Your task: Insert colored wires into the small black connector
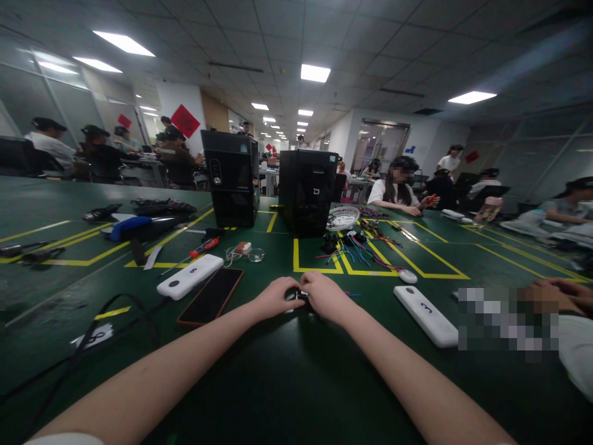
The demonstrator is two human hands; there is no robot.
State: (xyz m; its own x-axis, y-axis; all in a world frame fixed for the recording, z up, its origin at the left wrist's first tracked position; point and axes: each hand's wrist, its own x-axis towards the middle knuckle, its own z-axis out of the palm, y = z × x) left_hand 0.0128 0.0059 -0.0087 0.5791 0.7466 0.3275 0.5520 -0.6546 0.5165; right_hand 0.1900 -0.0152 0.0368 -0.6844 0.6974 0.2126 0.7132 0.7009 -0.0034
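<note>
My left hand [277, 296] and my right hand [322, 293] meet just above the green table, fingers closed in a pinch. Between them they hold a small black piece [302, 296] with a pale, shiny part; fingers cover most of it, so its kind is unclear. Beyond my right hand lie loose red, blue and black wires [354, 250]. A phone [212, 296] with an orange-brown edge rests left of my left hand, beside a white power bank [190, 277] marked 8.
Two black computer towers [309, 191] stand ahead. Glasses [256, 254], a red screwdriver [204, 247] and a black strap [134, 296] lie left. Another white power bank [426, 316], a white mouse [407, 275] and a white basket [343, 217] are rightward. A co-worker's hands [551, 296] rest at far right.
</note>
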